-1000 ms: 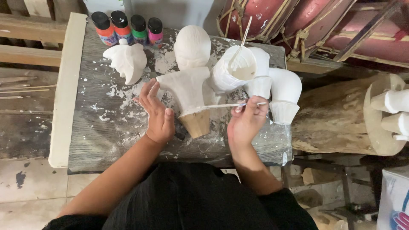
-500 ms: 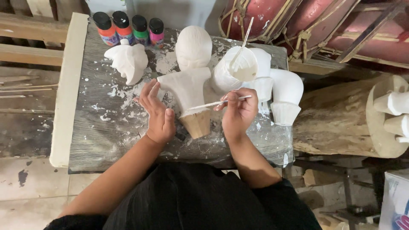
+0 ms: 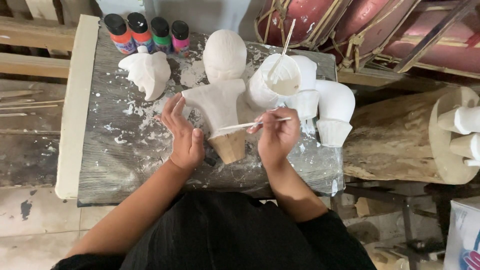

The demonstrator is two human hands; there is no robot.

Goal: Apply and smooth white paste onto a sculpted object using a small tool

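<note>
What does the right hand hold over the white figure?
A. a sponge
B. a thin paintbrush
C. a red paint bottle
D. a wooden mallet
B: the right hand grips a thin paintbrush whose tip lies across the lower body of the white-coated figure, while the left hand rests against the figure's side.

Paint bottles [image 3: 146,31] behind figurine [image 3: 220,95]

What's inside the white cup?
The white cup holds pale, creamy white liquid with a thin stick leaning in it. The stick's lower end and the cup's bottom are hidden under the liquid.
</note>
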